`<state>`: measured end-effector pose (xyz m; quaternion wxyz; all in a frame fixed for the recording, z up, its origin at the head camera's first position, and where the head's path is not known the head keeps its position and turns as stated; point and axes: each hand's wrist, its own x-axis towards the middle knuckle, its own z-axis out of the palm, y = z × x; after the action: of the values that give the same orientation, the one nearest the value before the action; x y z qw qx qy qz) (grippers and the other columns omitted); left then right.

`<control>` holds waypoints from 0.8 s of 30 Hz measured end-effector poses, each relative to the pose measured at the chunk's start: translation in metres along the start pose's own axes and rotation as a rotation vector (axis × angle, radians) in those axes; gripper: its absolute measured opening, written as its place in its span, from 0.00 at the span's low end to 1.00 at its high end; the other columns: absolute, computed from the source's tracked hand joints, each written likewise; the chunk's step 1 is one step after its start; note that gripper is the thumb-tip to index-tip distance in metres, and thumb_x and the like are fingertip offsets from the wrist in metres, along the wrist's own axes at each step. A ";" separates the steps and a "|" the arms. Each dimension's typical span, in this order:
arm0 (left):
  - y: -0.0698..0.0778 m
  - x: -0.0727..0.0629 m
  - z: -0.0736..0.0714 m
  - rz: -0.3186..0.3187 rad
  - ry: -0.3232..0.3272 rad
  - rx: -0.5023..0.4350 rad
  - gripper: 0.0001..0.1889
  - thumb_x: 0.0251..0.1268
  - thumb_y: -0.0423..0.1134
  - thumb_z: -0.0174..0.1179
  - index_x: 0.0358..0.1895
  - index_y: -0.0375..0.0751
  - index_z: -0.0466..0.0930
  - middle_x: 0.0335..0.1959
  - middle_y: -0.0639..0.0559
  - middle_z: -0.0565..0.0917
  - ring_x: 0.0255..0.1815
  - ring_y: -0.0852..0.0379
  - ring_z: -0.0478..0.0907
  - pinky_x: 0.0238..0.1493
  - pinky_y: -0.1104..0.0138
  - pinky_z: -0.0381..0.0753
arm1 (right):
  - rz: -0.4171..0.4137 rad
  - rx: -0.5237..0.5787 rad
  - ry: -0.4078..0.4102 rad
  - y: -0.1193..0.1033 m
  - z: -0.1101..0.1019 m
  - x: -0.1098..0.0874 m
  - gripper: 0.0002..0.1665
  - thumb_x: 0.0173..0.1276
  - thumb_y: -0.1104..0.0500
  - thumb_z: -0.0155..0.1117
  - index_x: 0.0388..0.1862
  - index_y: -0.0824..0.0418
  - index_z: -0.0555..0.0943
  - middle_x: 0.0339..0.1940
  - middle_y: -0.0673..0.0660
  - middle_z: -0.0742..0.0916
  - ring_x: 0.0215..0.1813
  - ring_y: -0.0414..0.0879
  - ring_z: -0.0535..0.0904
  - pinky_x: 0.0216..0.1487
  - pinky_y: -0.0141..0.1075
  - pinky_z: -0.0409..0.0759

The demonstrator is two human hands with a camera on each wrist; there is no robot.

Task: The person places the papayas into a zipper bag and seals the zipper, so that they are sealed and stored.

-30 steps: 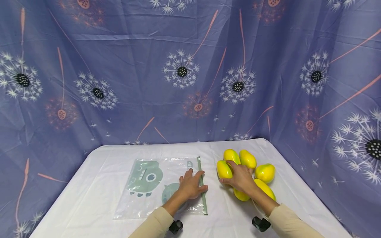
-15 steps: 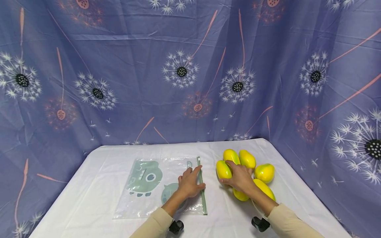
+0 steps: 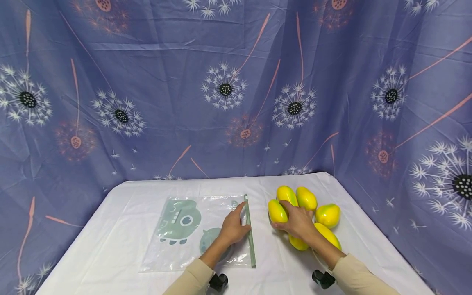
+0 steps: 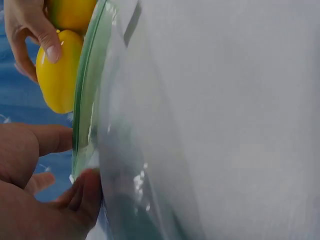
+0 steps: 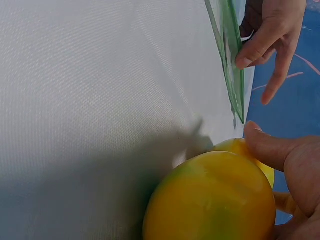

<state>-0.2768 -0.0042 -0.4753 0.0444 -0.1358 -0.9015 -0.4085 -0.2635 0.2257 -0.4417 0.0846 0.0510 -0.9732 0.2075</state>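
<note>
A clear zip bag [image 3: 180,219] with grey-green monster prints lies flat, its green zip edge [image 3: 252,248] toward the right. My left hand [image 3: 231,229] is at that edge; in the left wrist view the thumb touches the green strip [image 4: 85,100] and curled fingers pinch the film below it. The index finger points away along the strip. My right hand [image 3: 296,221] grips a yellow mango [image 3: 276,211] with a green tinge, thumb on the near side and fingers over the far side. Its palm hides part of the mangoes beneath, and this mango [image 5: 210,200] looms large in the right wrist view.
Several more mangoes crowd round my right hand, among them one behind [image 3: 306,198], one to the right [image 3: 328,215] and one by the wrist [image 3: 328,234]. A white cloth [image 3: 121,221] covers the table. Blue dandelion-print curtains [image 3: 166,102] hang round it.
My left hand's spread fingers have drawn in at the zip edge, the thumb moving slightly left and up, the index now reaching along the strip. My right hand keeps its place on the mango.
</note>
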 end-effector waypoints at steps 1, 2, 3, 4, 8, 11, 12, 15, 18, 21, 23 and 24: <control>-0.001 0.001 0.000 -0.006 -0.002 -0.014 0.44 0.48 0.27 0.66 0.76 0.37 0.63 0.23 0.49 0.77 0.25 0.56 0.71 0.28 0.63 0.75 | 0.001 -0.001 0.000 0.000 0.000 0.000 0.48 0.53 0.44 0.81 0.71 0.58 0.74 0.56 0.66 0.87 0.55 0.68 0.80 0.56 0.63 0.61; -0.002 0.001 -0.001 -0.015 -0.003 -0.024 0.44 0.48 0.27 0.65 0.76 0.37 0.64 0.21 0.52 0.75 0.23 0.58 0.71 0.26 0.66 0.73 | 0.000 0.000 0.000 0.000 0.000 0.000 0.48 0.53 0.44 0.81 0.71 0.58 0.74 0.56 0.66 0.87 0.55 0.68 0.80 0.56 0.63 0.61; -0.004 0.001 -0.001 -0.027 -0.005 -0.033 0.45 0.47 0.26 0.65 0.76 0.37 0.64 0.19 0.54 0.75 0.21 0.60 0.70 0.25 0.67 0.73 | -0.001 0.000 0.000 0.000 0.000 0.000 0.48 0.53 0.45 0.81 0.71 0.58 0.74 0.56 0.66 0.87 0.56 0.68 0.80 0.56 0.63 0.61; -0.004 0.002 -0.001 -0.041 -0.009 -0.045 0.45 0.46 0.25 0.64 0.76 0.37 0.64 0.18 0.55 0.75 0.19 0.60 0.71 0.23 0.67 0.73 | -0.002 -0.001 0.001 0.000 0.001 0.000 0.48 0.53 0.45 0.81 0.71 0.59 0.74 0.56 0.67 0.87 0.56 0.68 0.80 0.56 0.63 0.62; -0.007 0.003 -0.002 -0.080 -0.014 -0.083 0.44 0.44 0.21 0.61 0.74 0.33 0.65 0.14 0.54 0.78 0.15 0.61 0.74 0.26 0.65 0.79 | -0.006 0.010 0.005 -0.002 0.000 0.001 0.47 0.53 0.48 0.82 0.70 0.60 0.74 0.56 0.67 0.86 0.56 0.67 0.80 0.55 0.62 0.64; -0.007 0.003 -0.003 -0.100 -0.025 -0.125 0.42 0.44 0.21 0.60 0.72 0.31 0.66 0.11 0.53 0.79 0.09 0.63 0.74 0.24 0.67 0.81 | -0.008 0.020 0.010 -0.005 0.000 0.000 0.46 0.53 0.50 0.82 0.69 0.61 0.75 0.55 0.67 0.86 0.56 0.66 0.81 0.54 0.61 0.65; -0.007 0.003 -0.004 -0.108 -0.036 -0.149 0.41 0.45 0.20 0.60 0.72 0.30 0.67 0.10 0.52 0.79 0.07 0.63 0.74 0.21 0.68 0.81 | -0.005 0.026 0.009 -0.005 0.000 0.000 0.45 0.53 0.50 0.81 0.69 0.61 0.75 0.55 0.67 0.86 0.56 0.66 0.81 0.54 0.61 0.65; -0.009 0.002 -0.006 -0.133 -0.065 -0.228 0.39 0.47 0.20 0.60 0.71 0.30 0.68 0.11 0.51 0.80 0.06 0.64 0.75 0.15 0.71 0.79 | 0.005 0.059 0.001 -0.009 -0.002 -0.001 0.45 0.53 0.51 0.81 0.69 0.62 0.74 0.56 0.66 0.86 0.55 0.66 0.81 0.57 0.61 0.69; -0.009 0.001 -0.009 -0.163 -0.098 -0.311 0.38 0.49 0.20 0.59 0.71 0.31 0.69 0.12 0.49 0.82 0.07 0.63 0.76 0.13 0.71 0.79 | 0.011 0.103 -0.006 -0.014 -0.004 -0.001 0.44 0.53 0.52 0.81 0.68 0.62 0.74 0.57 0.64 0.86 0.55 0.64 0.81 0.59 0.60 0.75; -0.008 0.001 -0.014 -0.197 -0.112 -0.368 0.38 0.49 0.20 0.59 0.71 0.33 0.70 0.14 0.46 0.82 0.08 0.62 0.77 0.16 0.70 0.82 | 0.000 0.138 -0.001 -0.020 -0.007 0.000 0.43 0.53 0.51 0.81 0.67 0.61 0.75 0.58 0.61 0.86 0.54 0.61 0.82 0.57 0.57 0.80; -0.007 0.001 -0.018 -0.211 -0.113 -0.398 0.38 0.49 0.19 0.60 0.71 0.33 0.70 0.16 0.44 0.83 0.09 0.61 0.78 0.18 0.68 0.83 | -0.013 0.152 0.010 -0.023 -0.009 0.001 0.43 0.53 0.51 0.81 0.67 0.60 0.75 0.58 0.60 0.86 0.54 0.59 0.82 0.57 0.56 0.80; -0.007 0.001 -0.019 -0.220 -0.115 -0.411 0.38 0.50 0.19 0.60 0.71 0.34 0.70 0.17 0.44 0.83 0.09 0.61 0.78 0.18 0.68 0.84 | -0.017 0.160 0.016 -0.025 -0.009 0.002 0.43 0.53 0.50 0.81 0.67 0.59 0.75 0.58 0.60 0.86 0.55 0.59 0.82 0.58 0.55 0.80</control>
<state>-0.2808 -0.0226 -0.4677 -0.0803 -0.0662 -0.8099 -0.5773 -0.2608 0.2068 -0.4233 0.0900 0.0642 -0.9523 0.2843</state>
